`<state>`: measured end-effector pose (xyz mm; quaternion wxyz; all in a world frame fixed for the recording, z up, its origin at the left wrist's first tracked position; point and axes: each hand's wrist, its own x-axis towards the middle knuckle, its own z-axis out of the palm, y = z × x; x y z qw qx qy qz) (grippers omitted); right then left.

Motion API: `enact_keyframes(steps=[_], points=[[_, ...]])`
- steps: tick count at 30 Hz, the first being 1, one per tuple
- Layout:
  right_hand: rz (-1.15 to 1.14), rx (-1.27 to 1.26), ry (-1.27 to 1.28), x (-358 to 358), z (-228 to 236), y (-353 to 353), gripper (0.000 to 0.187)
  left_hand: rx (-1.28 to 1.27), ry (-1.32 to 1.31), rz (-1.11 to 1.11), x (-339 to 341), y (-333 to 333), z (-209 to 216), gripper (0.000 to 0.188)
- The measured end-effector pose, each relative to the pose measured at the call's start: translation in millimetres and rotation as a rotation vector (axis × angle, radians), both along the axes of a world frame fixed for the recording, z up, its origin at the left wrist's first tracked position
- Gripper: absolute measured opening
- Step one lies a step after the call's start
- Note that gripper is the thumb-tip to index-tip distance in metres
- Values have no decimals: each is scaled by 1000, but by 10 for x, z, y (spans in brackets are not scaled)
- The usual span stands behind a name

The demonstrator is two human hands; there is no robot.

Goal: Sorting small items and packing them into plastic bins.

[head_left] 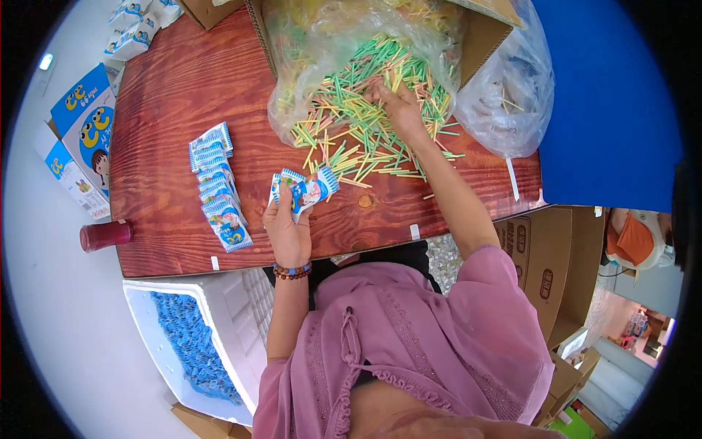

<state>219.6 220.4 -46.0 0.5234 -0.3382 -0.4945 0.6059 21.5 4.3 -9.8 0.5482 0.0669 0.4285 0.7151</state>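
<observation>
My left hand [291, 235], with a beaded bracelet at the wrist, is closed round a few small blue-and-white packets [311, 192] above the table's near side. My right hand [401, 111] reaches far into a loose pile of thin sticks [358, 157] in green, yellow and pink. Its fingers are bent among the sticks, and some yellow ones show at the fingertips. The pile spills out of a clear plastic bag [292, 110] inside a cardboard box [482, 44] lying open toward me. Left of my left hand, an overlapping row of similar packets [216, 186] lies on the table.
On the reddish wooden table [190, 80], another clear bag [508, 102] lies at the right. A printed blue-and-white carton [84, 132] and a red jar [107, 235] stand at the left. Below the edge is a white foam box [227, 314] with many blue packets; brown cartons [556, 271] stand right.
</observation>
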Motion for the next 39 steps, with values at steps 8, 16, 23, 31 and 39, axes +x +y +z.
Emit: enact_keyframes(steps=[8, 16, 23, 31, 39], points=[[98, 56, 352, -336, 750, -582, 26, 102, -174, -9, 144, 299, 69, 25], [84, 193, 314, -638, 929, -1047, 20, 122, -230, -3, 199, 386, 81, 25], [25, 114, 165, -889, 988, -1273, 20, 155, -246, 36, 223, 386, 96, 28], [41, 257, 46, -1010, 975, -1280, 22, 294, -334, 34, 188, 430, -23, 30], [52, 239, 84, -1036, 984, -1262, 34, 352, -380, 48, 207, 475, -56, 32]])
